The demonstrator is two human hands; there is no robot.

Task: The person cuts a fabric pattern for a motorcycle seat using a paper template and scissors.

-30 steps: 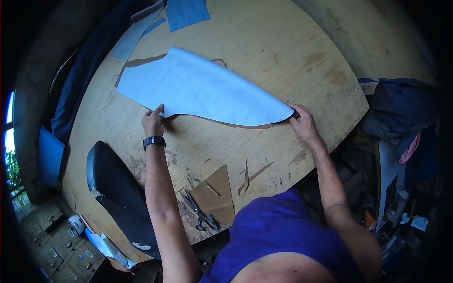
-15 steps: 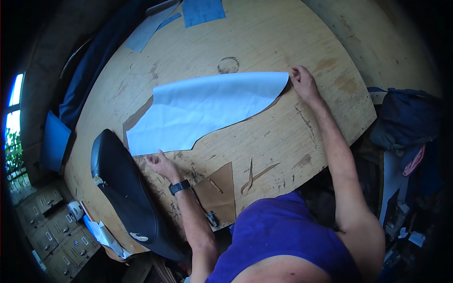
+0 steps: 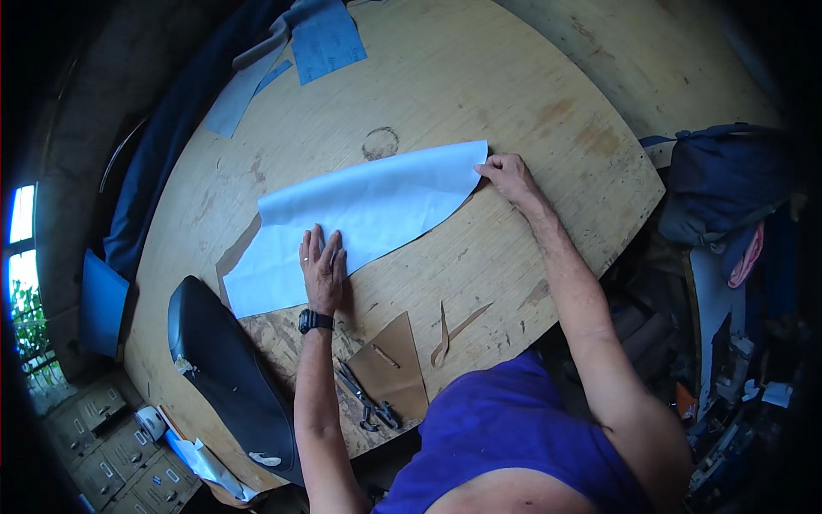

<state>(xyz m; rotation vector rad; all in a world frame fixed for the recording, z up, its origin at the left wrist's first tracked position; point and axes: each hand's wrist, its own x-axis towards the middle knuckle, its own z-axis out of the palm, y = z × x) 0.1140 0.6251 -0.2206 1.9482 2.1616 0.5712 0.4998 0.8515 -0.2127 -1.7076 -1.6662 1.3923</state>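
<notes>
A white fabric sheet [image 3: 377,210] with a curved edge lies on the wooden table, its far side rounded like a fold. Along its left side a brown layer [image 3: 237,250] shows from underneath. My left hand [image 3: 323,267] presses on the sheet near its lower edge, fingers stretched out and palm down. At the sheet's right end, my right hand [image 3: 507,176] pinches the edge between thumb and fingers. Nearer my body lie a brown piece [image 3: 402,364] with a small pencil-like stick [image 3: 385,356] on it, scissors [image 3: 364,396] and thin brown strips [image 3: 443,341].
A black motorcycle seat [image 3: 227,368] rests at the table's left edge. Blue-grey material pieces [image 3: 328,43] lie at the far end of the wooden table [image 3: 548,111]. Dark bags or cloth [image 3: 719,188] hang on the right, and metal drawers [image 3: 103,437] stand at lower left.
My left hand has moved from beside the sheet's lower left edge onto its surface. My right hand now grips the right edge, slightly lower down. The whole view has shifted a little.
</notes>
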